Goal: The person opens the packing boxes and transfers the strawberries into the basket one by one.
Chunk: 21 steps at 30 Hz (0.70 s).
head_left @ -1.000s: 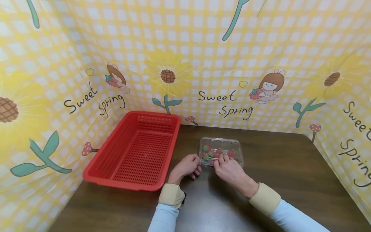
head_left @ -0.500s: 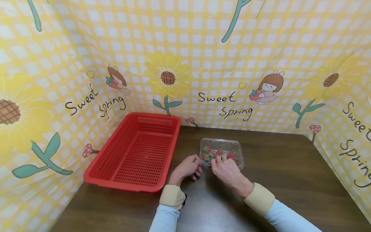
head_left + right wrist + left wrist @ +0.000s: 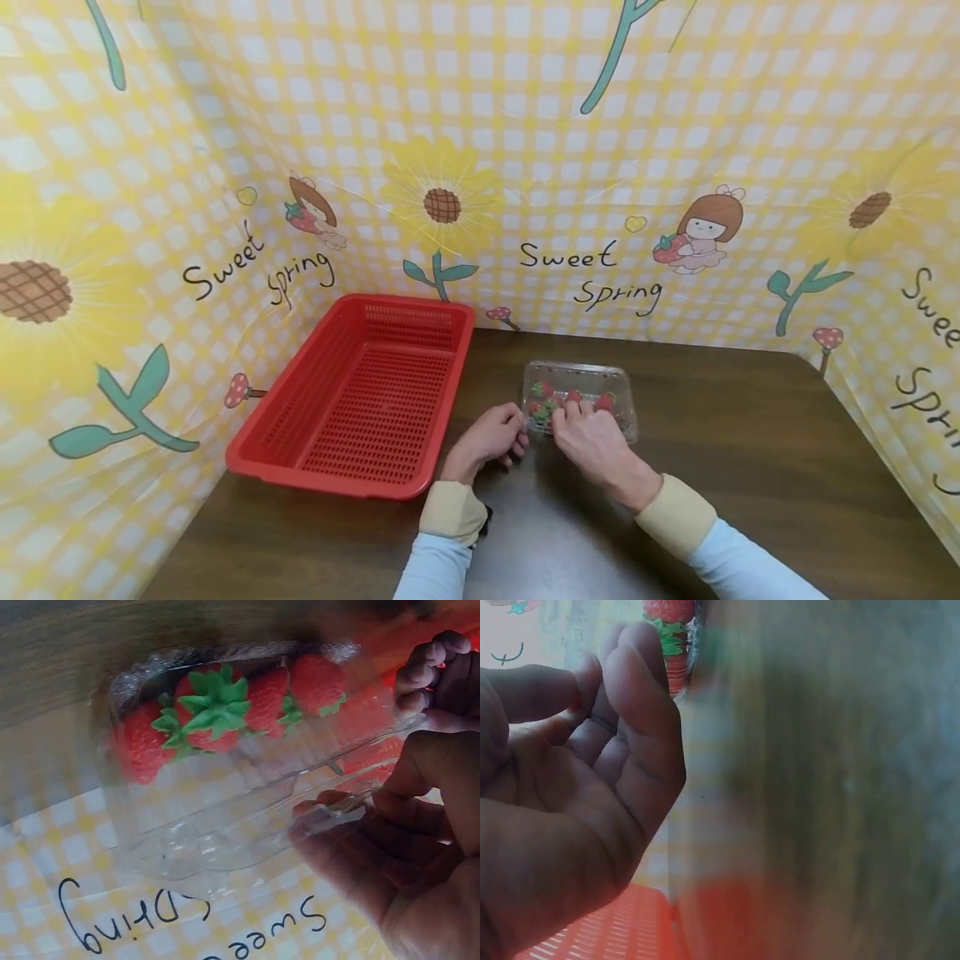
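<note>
A clear plastic clamshell box with several red strawberries inside, their leaves green, lies on the table in the head view. My right hand is at its near edge. In the right wrist view its thumb and fingers pinch the clear plastic rim. At the near left corner of the box, my left hand holds the plastic edge with curled fingers. Most of that contact is hidden behind the fingers in the left wrist view. Part of the near side of the box is covered by my right hand.
A red perforated plastic basket stands on the left, close to my left forearm. The brown wooden table extends to the right of the box. A yellow checked cloth rises as walls at the back and sides.
My right hand has shifted slightly left along the near edge of the box. The left hand stays at the corner. The head view has turned a little, and the strawberries remain inside.
</note>
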Each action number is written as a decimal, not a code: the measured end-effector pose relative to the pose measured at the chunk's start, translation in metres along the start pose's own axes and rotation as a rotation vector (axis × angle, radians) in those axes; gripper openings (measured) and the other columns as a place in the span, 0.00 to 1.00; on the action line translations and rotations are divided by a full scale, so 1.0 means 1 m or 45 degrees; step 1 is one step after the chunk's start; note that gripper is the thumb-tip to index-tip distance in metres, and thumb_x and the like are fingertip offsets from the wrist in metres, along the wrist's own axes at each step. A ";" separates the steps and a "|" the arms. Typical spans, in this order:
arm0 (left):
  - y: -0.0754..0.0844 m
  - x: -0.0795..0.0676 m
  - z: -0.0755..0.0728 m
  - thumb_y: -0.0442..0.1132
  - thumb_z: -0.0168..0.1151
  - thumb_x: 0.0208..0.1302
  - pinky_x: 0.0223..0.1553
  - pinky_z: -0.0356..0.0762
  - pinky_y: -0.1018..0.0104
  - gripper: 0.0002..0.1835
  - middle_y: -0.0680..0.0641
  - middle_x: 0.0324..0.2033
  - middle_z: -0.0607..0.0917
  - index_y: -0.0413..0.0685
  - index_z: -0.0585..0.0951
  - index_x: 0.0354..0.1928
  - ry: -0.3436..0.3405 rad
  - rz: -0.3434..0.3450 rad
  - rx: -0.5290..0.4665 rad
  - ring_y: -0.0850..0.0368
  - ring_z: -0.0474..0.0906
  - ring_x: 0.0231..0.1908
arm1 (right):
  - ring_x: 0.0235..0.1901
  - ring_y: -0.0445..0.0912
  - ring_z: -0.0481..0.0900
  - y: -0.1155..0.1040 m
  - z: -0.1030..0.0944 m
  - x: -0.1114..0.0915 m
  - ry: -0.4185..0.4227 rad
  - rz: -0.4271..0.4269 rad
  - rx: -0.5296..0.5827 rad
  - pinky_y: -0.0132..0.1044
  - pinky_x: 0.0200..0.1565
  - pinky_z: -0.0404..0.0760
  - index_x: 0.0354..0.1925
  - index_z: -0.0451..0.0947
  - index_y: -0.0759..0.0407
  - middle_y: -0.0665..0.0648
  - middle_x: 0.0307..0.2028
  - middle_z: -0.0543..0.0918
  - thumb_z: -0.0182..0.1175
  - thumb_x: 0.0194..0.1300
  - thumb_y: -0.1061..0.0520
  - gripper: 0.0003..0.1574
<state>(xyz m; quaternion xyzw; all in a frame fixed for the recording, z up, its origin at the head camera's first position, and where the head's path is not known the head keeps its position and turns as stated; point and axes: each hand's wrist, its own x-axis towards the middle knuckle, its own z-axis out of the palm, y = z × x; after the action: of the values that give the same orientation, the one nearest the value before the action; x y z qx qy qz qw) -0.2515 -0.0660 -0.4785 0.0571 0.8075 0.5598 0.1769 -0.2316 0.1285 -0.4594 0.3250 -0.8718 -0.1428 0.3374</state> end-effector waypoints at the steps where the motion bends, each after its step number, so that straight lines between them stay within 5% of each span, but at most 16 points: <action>1: 0.000 0.000 0.000 0.36 0.47 0.74 0.19 0.74 0.67 0.10 0.45 0.28 0.81 0.40 0.75 0.35 0.004 -0.009 0.002 0.55 0.77 0.25 | 0.20 0.49 0.73 0.002 -0.002 0.001 0.003 0.018 0.009 0.39 0.14 0.70 0.25 0.71 0.60 0.57 0.21 0.74 0.66 0.52 0.64 0.11; 12: 0.007 -0.003 0.002 0.38 0.48 0.74 0.23 0.75 0.65 0.10 0.44 0.30 0.83 0.42 0.76 0.36 -0.017 -0.087 0.053 0.54 0.80 0.27 | 0.21 0.49 0.74 0.027 -0.022 0.014 -0.125 -0.053 0.056 0.39 0.16 0.73 0.30 0.73 0.60 0.56 0.24 0.77 0.64 0.61 0.61 0.08; 21: 0.009 -0.009 0.004 0.36 0.43 0.72 0.23 0.74 0.64 0.11 0.43 0.28 0.81 0.41 0.74 0.34 -0.068 -0.046 0.080 0.54 0.75 0.26 | 0.22 0.48 0.77 0.056 -0.028 0.036 -0.017 0.034 0.098 0.39 0.21 0.76 0.33 0.74 0.58 0.54 0.25 0.79 0.66 0.60 0.54 0.12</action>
<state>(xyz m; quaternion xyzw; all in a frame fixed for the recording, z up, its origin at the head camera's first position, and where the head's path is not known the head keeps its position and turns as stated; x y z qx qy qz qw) -0.2432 -0.0617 -0.4690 0.0628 0.8206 0.5292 0.2066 -0.2590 0.1460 -0.3946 0.3253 -0.8831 -0.1069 0.3206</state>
